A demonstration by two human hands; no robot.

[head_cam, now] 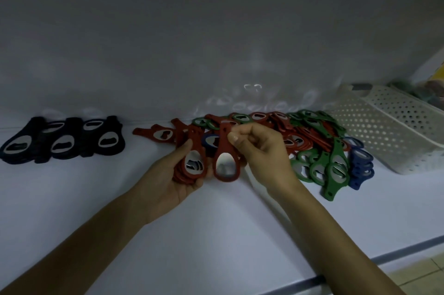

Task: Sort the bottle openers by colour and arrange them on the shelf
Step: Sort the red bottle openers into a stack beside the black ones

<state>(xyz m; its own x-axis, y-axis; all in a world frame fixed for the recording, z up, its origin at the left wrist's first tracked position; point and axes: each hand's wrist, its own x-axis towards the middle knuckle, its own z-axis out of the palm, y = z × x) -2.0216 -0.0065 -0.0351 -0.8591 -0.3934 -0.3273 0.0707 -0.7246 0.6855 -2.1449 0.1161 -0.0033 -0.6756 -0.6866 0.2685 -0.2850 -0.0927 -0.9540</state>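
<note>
White shelf (pixel 216 234) carries all items. A white perforated basket (pixel 389 131) sits at its right end, against the back wall. Just left of the basket lies the unsorted pile (pixel 300 131) of red, green and blue bottle openers, overlapping; green openers (pixel 334 169) and blue openers (pixel 360 162) fan out along its near right edge. Well apart at the left end stands a sorted row of dark openers (pixel 62 143), overlapping, alternately turned. Left hand (pixel 165 174) is palm-up, fingers curled round a stack of red openers (pixel 194 145) – held just above the shelf, in front of the pile. Right hand (pixel 262 148) pinches a single red opener (pixel 226 178) by its narrow end between thumb and fingertips – wide end down, beside the stack.
</note>
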